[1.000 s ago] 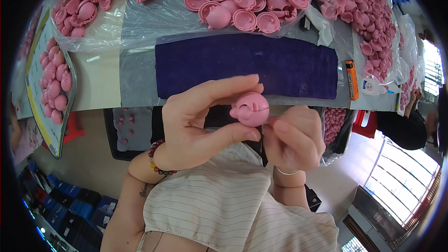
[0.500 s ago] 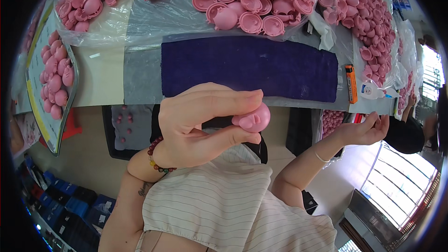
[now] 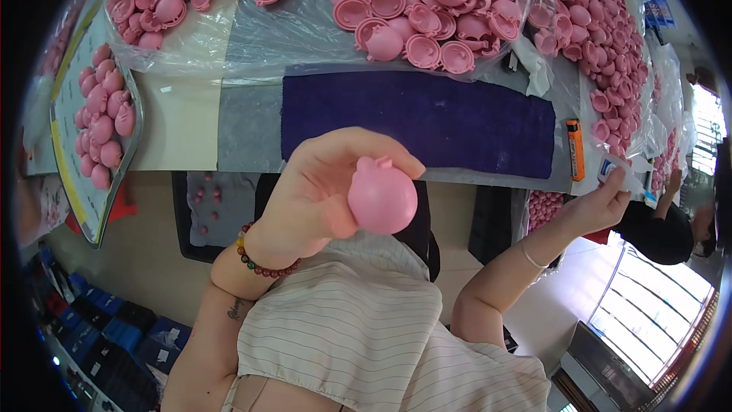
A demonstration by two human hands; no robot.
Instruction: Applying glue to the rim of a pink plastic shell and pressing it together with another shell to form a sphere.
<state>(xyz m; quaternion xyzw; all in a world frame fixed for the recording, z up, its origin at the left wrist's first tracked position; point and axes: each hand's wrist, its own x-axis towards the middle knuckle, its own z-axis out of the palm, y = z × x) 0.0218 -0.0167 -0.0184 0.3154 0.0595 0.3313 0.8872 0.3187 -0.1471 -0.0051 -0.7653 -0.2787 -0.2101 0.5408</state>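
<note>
My left hand (image 3: 320, 191) holds a round pink plastic pig-shaped ball (image 3: 381, 197) up in front of my chest, fingers curled round it. My right hand (image 3: 606, 198) is stretched out to the right edge of the table, fingertips pinching a small white piece (image 3: 619, 168) beside an orange lighter (image 3: 576, 149). A dark purple cloth mat (image 3: 427, 118) lies on the table ahead of me.
Clear plastic bags with several pink half shells (image 3: 427, 15) cover the back and right of the table. A tray (image 3: 84, 175) at the left holds several pink closed balls (image 3: 103, 130). A dark bin (image 3: 202, 206) with small pink bits sits under the table edge. Another person (image 3: 671, 221) sits at the right.
My right hand left the pink ball and reached out to the table's right edge. My left hand turned the ball and kept it raised.
</note>
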